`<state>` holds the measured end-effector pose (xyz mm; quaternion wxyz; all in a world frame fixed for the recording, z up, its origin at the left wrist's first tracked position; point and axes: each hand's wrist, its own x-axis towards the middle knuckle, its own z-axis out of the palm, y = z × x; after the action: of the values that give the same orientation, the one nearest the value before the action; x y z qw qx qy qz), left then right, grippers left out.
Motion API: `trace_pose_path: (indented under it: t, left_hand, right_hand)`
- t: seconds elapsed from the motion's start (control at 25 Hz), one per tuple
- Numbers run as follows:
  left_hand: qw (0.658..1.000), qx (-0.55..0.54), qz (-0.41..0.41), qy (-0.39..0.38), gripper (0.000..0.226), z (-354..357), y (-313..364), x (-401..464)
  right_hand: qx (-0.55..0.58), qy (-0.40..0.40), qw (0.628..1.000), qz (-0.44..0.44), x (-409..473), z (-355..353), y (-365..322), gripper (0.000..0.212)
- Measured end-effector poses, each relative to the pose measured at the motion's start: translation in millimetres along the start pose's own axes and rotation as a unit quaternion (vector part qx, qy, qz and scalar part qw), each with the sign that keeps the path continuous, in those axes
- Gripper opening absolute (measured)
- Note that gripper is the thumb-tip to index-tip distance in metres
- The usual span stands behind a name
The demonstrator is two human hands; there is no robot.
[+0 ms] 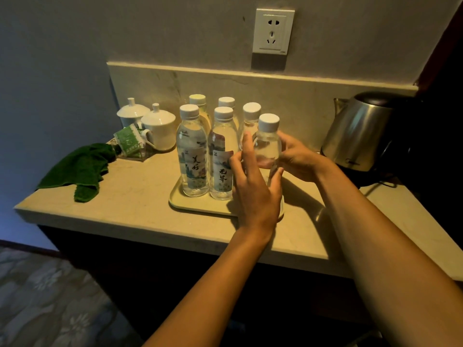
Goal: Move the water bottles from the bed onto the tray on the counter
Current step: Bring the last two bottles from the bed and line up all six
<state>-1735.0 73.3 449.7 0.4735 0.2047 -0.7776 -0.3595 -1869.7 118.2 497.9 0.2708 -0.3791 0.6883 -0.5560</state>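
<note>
Clear bottle (267, 144) base hidden, left hand (255, 191)

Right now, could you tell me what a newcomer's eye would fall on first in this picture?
The cluster of white-capped water bottles standing on the cream tray at mid-counter. Both hands meet at its right edge: the right hand grips the nearest bottle, the left hand open beside it. A steel kettle stands far right.
</note>
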Motion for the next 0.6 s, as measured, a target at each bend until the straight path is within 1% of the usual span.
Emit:
trace_pose_path:
  t: [0.08,0.16,0.28,0.4,0.48,0.6]
  left_hand:
    - [1.0,0.002,0.001,0.0,0.094,2,1,1]
    - [1.0,0.004,0.0,0.003,0.093,4,1,1]
    - [1.0,0.015,0.005,0.007,0.092,9,-3,1]
    - [1.0,0.021,0.003,0.016,0.092,13,-3,0]
    - [1.0,0.023,0.005,0.02,0.093,15,-4,0]
    - [1.0,0.003,0.003,0.005,0.096,14,-8,0]
  right_hand:
    - [-0.014,0.007,1.0,0.004,1,0,3,0.051]
    - [-0.009,0.041,0.999,0.004,2,1,8,0.045]
    - [-0.01,0.066,0.998,-0.009,7,3,14,0.048]
    - [-0.018,0.073,0.997,-0.011,9,2,14,0.049]
    - [-0.01,0.057,0.998,-0.008,7,-2,16,0.056]
    - [-0.012,0.016,1.0,-0.004,-4,-9,14,0.074]
